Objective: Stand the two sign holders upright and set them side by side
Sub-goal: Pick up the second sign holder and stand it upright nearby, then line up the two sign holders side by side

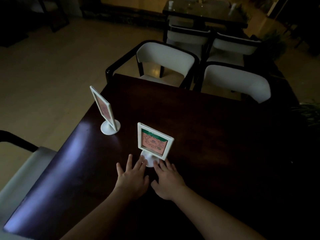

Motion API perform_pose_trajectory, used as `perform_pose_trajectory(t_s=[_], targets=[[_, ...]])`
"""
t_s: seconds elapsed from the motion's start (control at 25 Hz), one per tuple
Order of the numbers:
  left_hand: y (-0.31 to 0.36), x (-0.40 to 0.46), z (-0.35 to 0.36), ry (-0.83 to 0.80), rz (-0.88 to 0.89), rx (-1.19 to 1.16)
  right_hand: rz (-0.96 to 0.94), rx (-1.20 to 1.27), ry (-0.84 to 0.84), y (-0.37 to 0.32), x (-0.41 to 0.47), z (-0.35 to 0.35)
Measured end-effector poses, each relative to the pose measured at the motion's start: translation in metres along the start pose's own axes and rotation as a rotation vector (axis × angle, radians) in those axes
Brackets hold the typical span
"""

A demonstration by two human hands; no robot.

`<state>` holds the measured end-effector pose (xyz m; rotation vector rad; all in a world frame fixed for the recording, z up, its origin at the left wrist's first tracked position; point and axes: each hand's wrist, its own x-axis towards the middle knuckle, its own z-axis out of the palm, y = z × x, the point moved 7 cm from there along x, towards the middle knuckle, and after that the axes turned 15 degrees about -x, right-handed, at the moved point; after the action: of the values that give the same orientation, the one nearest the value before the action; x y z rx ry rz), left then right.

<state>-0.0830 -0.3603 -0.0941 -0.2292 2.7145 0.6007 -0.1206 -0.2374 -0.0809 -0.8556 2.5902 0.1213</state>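
Two white sign holders stand upright on a dark wooden table [207, 129]. The near sign holder [154, 142] faces me with a pink and green card, on a round white base. The far sign holder [105, 108] stands near the table's left edge, turned edge-on, about a hand's length away from the near one. My left hand [132, 177] lies flat with spread fingers, its fingertips touching the near holder's base from the left. My right hand [167, 179] lies flat too, fingertips touching the base from the right. Neither hand grips anything.
Two white-cushioned armchairs [164, 61] with dark frames stand at the table's far side, and another chair [26, 163] at the left. Further back stands a dark table [204, 16] with more chairs. A plant [308, 111] shows at the right edge.
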Motion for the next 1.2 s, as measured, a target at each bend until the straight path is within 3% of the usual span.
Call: perform_pose_trajectory(t_s=[0.72, 1.2], targets=[[-0.078, 0.078, -0.064, 0.037, 0.082, -0.056, 0.080, 0.064, 0.005, -0.039, 0.105, -0.040], [-0.092, 0.078, -0.074, 0.074, 0.130, -0.110, 0.052, 0.122, 0.078, -0.041, 0.120, -0.049]])
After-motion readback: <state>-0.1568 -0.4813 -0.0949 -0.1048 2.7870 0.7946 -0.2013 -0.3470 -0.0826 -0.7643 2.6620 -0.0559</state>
